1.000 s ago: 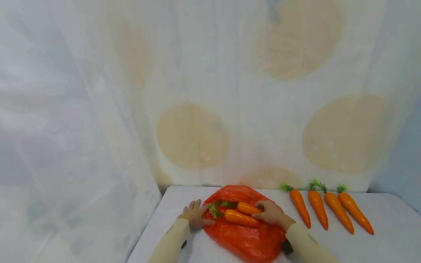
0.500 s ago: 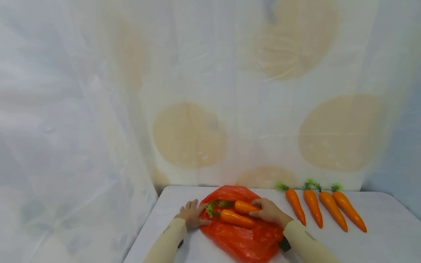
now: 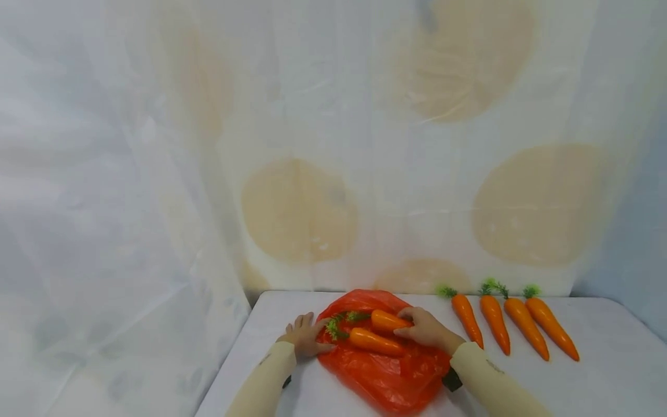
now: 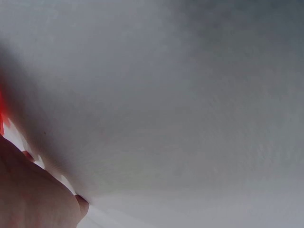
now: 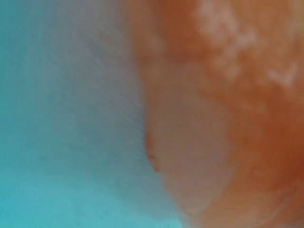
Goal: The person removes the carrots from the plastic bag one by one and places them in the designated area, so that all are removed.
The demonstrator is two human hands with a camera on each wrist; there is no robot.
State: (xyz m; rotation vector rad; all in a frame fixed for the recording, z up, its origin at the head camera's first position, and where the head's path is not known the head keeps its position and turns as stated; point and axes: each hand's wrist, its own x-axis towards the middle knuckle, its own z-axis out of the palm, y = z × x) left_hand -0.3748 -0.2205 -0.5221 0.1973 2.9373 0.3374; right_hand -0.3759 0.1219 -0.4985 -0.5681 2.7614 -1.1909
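A crumpled red plastic bag lies flat on the white table. Two orange carrots with green tops rest on it, an upper carrot and a lower carrot. My right hand holds the upper carrot's tapered end between thumb and fingers. At the bag's left edge my left hand rests with fingers spread, its thumb close to the leafy tops. In the left wrist view, part of the left hand shows at the lower left. The right wrist view is a blur of orange-red film.
To the right, several more carrots lie side by side on the table, leafy ends away from me. A pale curtain with beige circles hangs behind the table, and sheeting hangs on the left.
The head view has shifted slightly. The upper carrot, with my right hand on it, has moved a little away from the lower one. My left hand stays at the bag's edge.
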